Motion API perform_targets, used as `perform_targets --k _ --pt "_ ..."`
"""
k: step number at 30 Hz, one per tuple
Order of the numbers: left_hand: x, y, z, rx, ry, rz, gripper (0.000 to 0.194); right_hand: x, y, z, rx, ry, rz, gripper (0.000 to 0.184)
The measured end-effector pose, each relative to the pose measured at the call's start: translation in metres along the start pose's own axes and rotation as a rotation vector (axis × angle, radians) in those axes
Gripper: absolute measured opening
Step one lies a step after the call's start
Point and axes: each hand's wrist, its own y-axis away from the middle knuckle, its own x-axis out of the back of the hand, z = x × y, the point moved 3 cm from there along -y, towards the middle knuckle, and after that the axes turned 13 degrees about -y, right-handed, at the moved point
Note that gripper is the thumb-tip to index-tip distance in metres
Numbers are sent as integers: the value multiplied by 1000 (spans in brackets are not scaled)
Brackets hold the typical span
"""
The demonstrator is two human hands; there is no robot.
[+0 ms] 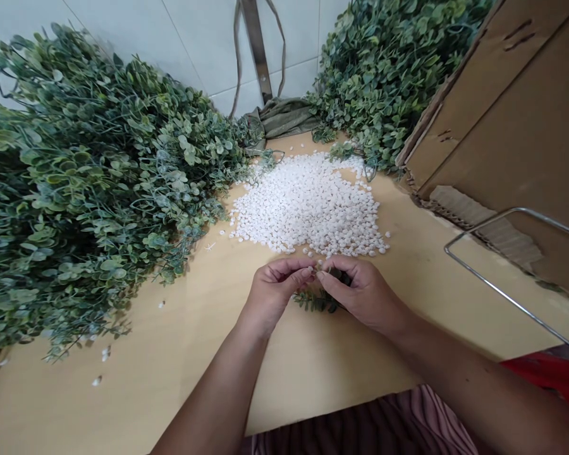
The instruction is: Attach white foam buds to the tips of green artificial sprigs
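Both hands meet over the table just in front of a heap of small white pieces (308,202). With fingers pinched together, my left hand (277,287) holds something tiny at its fingertips; it may be one of the white pieces, but it is too small to make out. My right hand (358,284) is closed on a green artificial leaf sprig (318,299), whose leaves hang below and between the hands. The thumbs and fingertips of the two hands nearly touch at the sprig's upper end. Part of the sprig is hidden behind the right fingers.
A large pile of artificial greenery (99,170) covers the table's left side, and another leafy pile (384,76) stands at the back right. On the right are a cardboard box (507,126) and a bent metal wire frame (502,294). A dark cloth (287,118) lies at the back wall.
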Motion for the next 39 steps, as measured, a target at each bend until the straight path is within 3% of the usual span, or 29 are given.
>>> perform_targets --k 18,29,39 --pt "-2 -1 -1 13 -66 30 16 1 0 6 -54 15 28 18" --pt "-4 -2 -2 2 -17 85 15 1 0 4 -17 4 -38 17" --pt "-2 -2 3 -55 -101 3 17 -1 -4 2 -17 -122 -45 16"
